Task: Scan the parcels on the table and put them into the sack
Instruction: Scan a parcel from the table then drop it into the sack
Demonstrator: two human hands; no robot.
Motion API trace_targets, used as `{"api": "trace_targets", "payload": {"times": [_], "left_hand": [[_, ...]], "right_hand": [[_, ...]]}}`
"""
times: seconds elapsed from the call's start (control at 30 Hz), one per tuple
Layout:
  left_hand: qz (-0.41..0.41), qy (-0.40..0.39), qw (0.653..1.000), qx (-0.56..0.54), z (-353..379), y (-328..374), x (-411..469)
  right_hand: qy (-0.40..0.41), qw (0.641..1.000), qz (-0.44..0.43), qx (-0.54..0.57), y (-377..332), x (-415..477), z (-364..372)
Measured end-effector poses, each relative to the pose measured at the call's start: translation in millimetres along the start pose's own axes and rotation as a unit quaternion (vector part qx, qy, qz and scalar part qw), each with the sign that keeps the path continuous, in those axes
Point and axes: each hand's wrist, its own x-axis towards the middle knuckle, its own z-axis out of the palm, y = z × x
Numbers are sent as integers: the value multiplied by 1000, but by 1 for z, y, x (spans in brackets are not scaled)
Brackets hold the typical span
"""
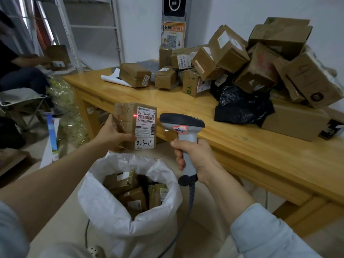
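The left hand (111, 135) grips a small parcel (138, 125) upright, thumb on its label, at 12 o'clock above the open sack (109, 211). At its 3 o'clock the right hand (194, 155) wraps its fingers round the scanner (183, 130) handle. More parcels (232, 58) pile on the table (232, 146) at 2 o'clock.

Matt brown cardboard parcel (128, 125); smooth, glossy yellow wooden tabletop (242, 144); crinkled white woven sack (111, 213); shiny crumpled black plastic bag (242, 107); matt grey plastic scanner (183, 123).

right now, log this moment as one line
step: scan; left hand: holds parcel; right hand: grips scanner, red light on label; sack: open, boxes inside; table: pile of parcels
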Motion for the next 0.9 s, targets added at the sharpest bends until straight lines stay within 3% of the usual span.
{"api": "trace_targets", "payload": {"times": [0.7, 0.9], "left_hand": [[-48, -22, 998, -15, 0, -32, 15], [-124, -23, 991, -38, 5, -54, 19]], "right_hand": [[-16, 1000, 15, -4, 11, 18, 6], [-16, 999, 51, 1, 30, 31, 5]]}}
